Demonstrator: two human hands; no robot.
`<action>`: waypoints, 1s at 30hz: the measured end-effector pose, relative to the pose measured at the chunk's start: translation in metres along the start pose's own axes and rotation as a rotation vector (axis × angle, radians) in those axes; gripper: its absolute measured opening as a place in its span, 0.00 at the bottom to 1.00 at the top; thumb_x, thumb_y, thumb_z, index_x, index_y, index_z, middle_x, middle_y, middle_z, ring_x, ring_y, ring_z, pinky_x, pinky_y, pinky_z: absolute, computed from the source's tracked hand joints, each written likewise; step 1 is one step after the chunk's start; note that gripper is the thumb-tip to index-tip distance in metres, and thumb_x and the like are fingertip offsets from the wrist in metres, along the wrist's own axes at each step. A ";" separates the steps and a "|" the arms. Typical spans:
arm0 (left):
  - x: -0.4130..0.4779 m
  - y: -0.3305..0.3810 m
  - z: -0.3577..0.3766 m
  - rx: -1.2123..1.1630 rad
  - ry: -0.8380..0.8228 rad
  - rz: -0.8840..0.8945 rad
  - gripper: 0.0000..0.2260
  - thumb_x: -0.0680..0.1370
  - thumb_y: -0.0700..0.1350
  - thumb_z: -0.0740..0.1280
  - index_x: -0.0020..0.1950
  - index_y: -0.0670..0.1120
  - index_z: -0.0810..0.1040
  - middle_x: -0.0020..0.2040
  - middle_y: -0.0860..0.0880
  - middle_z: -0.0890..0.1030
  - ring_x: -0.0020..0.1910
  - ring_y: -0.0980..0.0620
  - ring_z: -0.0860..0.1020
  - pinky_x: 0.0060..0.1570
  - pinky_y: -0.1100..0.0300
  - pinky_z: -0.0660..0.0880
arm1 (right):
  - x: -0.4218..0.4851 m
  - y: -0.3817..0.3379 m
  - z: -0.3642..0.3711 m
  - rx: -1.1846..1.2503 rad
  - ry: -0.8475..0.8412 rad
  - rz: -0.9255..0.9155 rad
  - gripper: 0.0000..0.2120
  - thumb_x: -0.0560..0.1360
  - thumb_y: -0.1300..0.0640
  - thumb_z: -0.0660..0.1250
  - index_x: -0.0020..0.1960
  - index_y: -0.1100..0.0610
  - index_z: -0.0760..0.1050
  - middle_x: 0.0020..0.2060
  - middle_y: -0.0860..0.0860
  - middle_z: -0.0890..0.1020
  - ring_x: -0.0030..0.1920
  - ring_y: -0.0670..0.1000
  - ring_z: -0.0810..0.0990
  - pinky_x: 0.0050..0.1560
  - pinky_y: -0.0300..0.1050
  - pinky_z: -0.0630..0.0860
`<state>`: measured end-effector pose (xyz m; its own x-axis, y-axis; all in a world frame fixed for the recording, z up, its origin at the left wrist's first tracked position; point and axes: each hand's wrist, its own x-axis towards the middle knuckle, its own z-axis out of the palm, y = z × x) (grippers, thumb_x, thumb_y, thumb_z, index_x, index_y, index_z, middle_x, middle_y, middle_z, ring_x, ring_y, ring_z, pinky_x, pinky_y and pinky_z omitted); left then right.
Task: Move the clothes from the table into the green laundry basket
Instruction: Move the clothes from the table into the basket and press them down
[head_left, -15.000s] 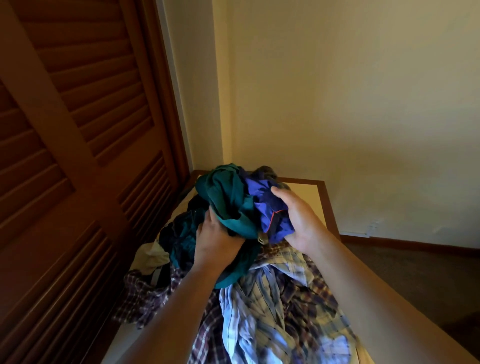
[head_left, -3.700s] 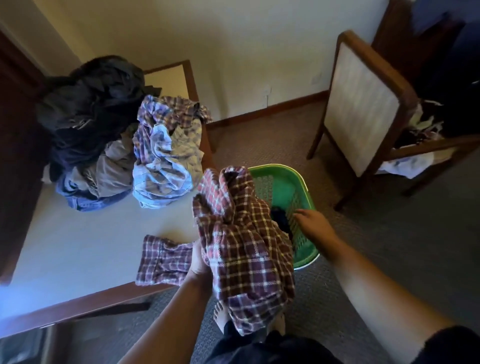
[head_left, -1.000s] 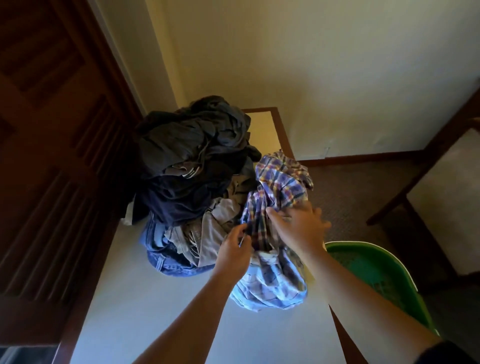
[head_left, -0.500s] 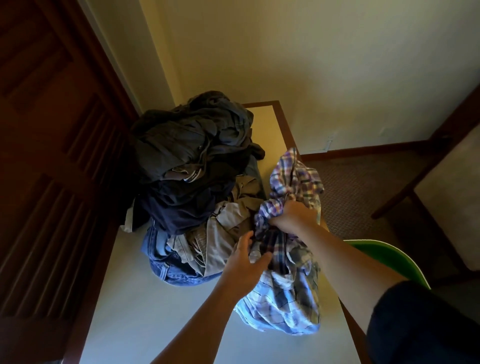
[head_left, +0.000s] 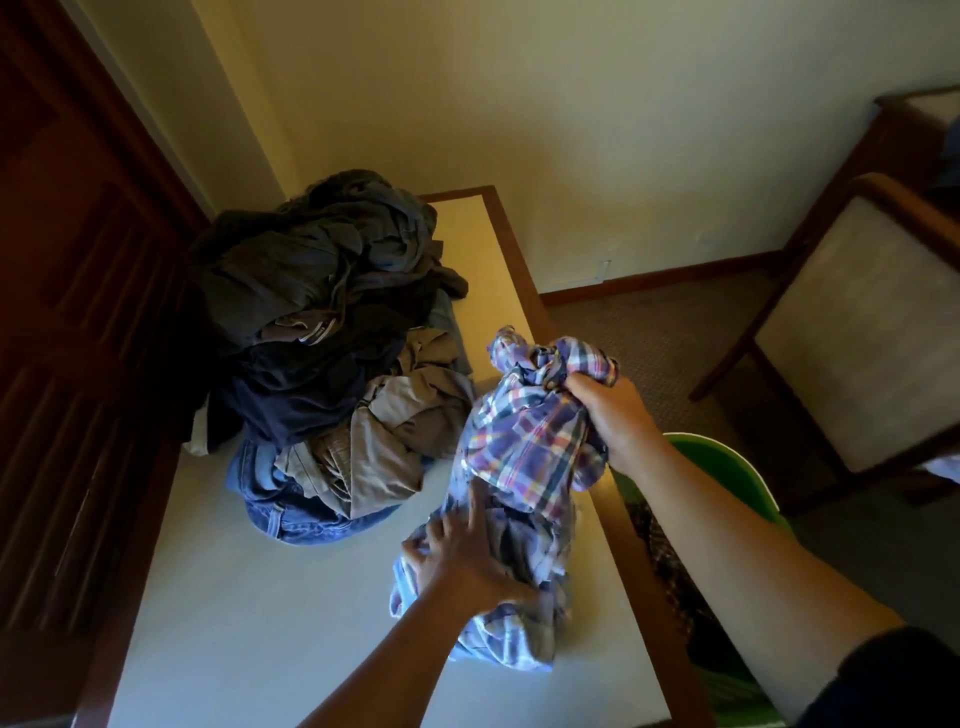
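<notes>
A blue and purple plaid shirt (head_left: 524, 457) hangs bunched above the right side of the white-topped table (head_left: 249, 623). My right hand (head_left: 613, 421) grips its upper end and holds it up. My left hand (head_left: 462, 556) clutches the lower folds, which still lie on the tabletop. Behind them sits a heap of clothes (head_left: 332, 332): dark garments on top, khaki in the middle, blue jeans at the bottom. The green laundry basket (head_left: 727, 467) stands on the floor to the right of the table, partly hidden by my right arm, with a dark plaid garment inside.
Dark wooden louvred doors (head_left: 78, 364) run along the table's left side. A wooden chair with a pale padded back (head_left: 862, 332) stands on the carpet beyond the basket. A cream wall closes the far end.
My right hand has lifted the plaid shirt's top higher and further right, away from the pile. My left hand has slid down onto the shirt's lower folds.
</notes>
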<state>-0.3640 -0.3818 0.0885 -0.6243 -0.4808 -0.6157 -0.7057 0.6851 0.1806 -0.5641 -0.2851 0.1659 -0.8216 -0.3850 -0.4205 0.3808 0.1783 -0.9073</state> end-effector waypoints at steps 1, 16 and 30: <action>-0.003 0.005 0.001 0.003 0.005 -0.029 0.68 0.57 0.75 0.75 0.84 0.56 0.38 0.76 0.45 0.67 0.76 0.41 0.64 0.69 0.37 0.61 | -0.005 0.002 -0.007 0.009 -0.026 -0.012 0.05 0.75 0.57 0.73 0.49 0.56 0.84 0.50 0.63 0.86 0.51 0.64 0.87 0.53 0.64 0.82; -0.063 0.129 0.034 -1.206 0.197 0.143 0.11 0.66 0.33 0.70 0.47 0.40 0.85 0.39 0.42 0.87 0.35 0.48 0.83 0.37 0.53 0.81 | -0.086 0.074 -0.189 -0.246 -0.349 0.273 0.22 0.64 0.51 0.83 0.56 0.54 0.84 0.42 0.50 0.89 0.43 0.51 0.88 0.49 0.46 0.80; -0.117 0.192 0.079 -1.502 0.180 0.035 0.19 0.63 0.33 0.70 0.53 0.34 0.84 0.46 0.34 0.87 0.45 0.36 0.86 0.42 0.49 0.84 | -0.070 0.111 -0.304 0.132 0.327 0.221 0.25 0.64 0.54 0.81 0.60 0.54 0.81 0.52 0.55 0.86 0.49 0.58 0.86 0.56 0.58 0.83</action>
<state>-0.3996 -0.1511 0.1350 -0.6006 -0.6116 -0.5149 -0.2971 -0.4272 0.8540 -0.5937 0.0370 0.0943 -0.7974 -0.0386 -0.6022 0.5967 0.0988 -0.7964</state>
